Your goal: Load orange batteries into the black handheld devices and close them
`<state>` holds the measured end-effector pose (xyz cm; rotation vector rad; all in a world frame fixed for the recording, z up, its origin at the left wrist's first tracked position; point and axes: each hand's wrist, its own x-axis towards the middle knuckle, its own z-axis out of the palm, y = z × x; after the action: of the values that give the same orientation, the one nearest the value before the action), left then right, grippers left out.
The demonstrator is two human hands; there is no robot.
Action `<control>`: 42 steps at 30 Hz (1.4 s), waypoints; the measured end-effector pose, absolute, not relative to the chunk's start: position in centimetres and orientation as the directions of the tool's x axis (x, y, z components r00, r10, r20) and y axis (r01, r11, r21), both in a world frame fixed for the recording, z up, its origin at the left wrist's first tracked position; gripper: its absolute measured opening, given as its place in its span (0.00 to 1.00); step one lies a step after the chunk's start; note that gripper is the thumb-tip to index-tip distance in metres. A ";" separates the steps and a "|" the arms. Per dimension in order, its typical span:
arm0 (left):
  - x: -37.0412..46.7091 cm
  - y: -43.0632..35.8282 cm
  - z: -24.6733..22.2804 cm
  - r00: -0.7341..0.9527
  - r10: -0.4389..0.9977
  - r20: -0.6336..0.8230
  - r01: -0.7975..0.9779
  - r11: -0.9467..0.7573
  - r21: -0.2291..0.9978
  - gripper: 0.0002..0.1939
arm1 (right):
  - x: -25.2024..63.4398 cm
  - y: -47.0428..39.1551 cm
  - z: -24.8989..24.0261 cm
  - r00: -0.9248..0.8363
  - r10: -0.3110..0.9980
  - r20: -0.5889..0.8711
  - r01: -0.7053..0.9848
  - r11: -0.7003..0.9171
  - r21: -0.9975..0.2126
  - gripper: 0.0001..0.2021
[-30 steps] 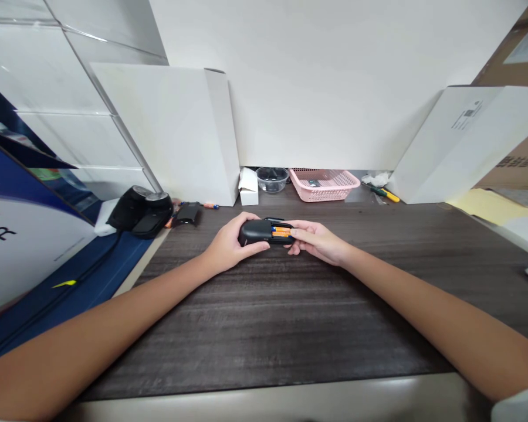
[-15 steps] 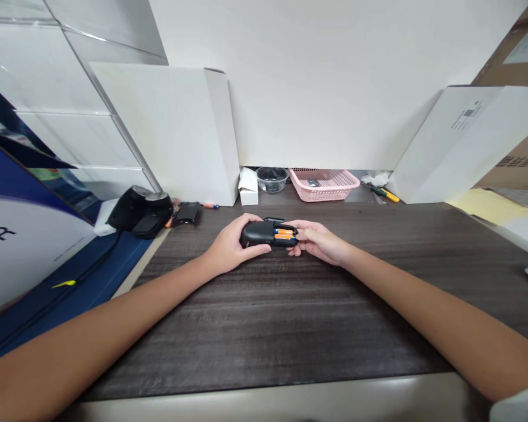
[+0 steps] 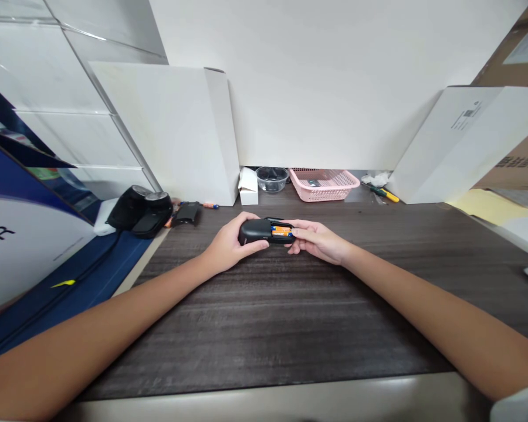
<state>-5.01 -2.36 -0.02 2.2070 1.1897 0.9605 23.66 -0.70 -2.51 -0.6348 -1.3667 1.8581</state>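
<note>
A black rounded device [image 3: 255,230] is held above the dark wooden table [image 3: 264,328], its battery compartment facing up. Orange and blue batteries [image 3: 281,231] lie side by side in the compartment. My left hand [image 3: 231,243] wraps round the device's left end, thumb along the near side. At the right end, my right hand [image 3: 319,240] grips the device, with its thumb by the ends of the batteries and the other fingers partly hidden beneath.
Along the back stand a small white box [image 3: 249,190], a clear bowl [image 3: 271,180] and a pink basket [image 3: 323,190]. A yellow-handled tool [image 3: 389,195] lies right of them. At left are a black cover [image 3: 188,213], a loose battery [image 3: 210,206] and black devices [image 3: 143,214].
The device has shifted slightly left and up in my hands. My right thumb has moved a little left, nearer the batteries, and straightened.
</note>
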 end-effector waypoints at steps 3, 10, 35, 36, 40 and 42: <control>-5.0 -2.4 0.0 0.380 0.854 0.356 0.537 -0.517 0.667 0.31 | 23.7 -0.6 -2.7 -0.602 0.798 0.038 -0.276 -0.163 -0.947 0.28; -5.1 -2.3 0.0 0.396 0.837 0.378 0.524 -0.544 0.655 0.30 | 23.8 -0.5 -2.7 -0.616 0.787 0.049 -0.281 -0.160 -0.946 0.28; -4.8 -2.4 0.0 0.402 0.687 0.605 0.688 -0.663 0.296 0.34 | 21.8 -1.6 -3.2 -0.202 0.970 0.138 -0.002 0.140 -0.990 0.25; -4.8 -2.4 0.0 0.398 0.686 0.609 0.700 -0.656 0.281 0.34 | 21.8 -1.6 -3.3 -0.166 0.971 0.171 0.062 0.184 -0.981 0.23; -4.8 -2.4 0.0 0.375 0.690 0.620 0.730 -0.631 0.262 0.33 | 22.5 -1.5 -3.5 -0.097 0.945 0.312 0.373 0.325 -0.869 0.16; -4.8 -2.3 -0.1 0.361 0.697 0.619 0.741 -0.617 0.264 0.33 | 22.6 -1.5 -3.5 -0.118 0.931 0.345 0.434 0.361 -0.825 0.15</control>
<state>-4.83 -2.30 -0.06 2.6409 1.3979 1.1521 22.64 -1.52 -3.48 -1.2185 -1.7187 0.6900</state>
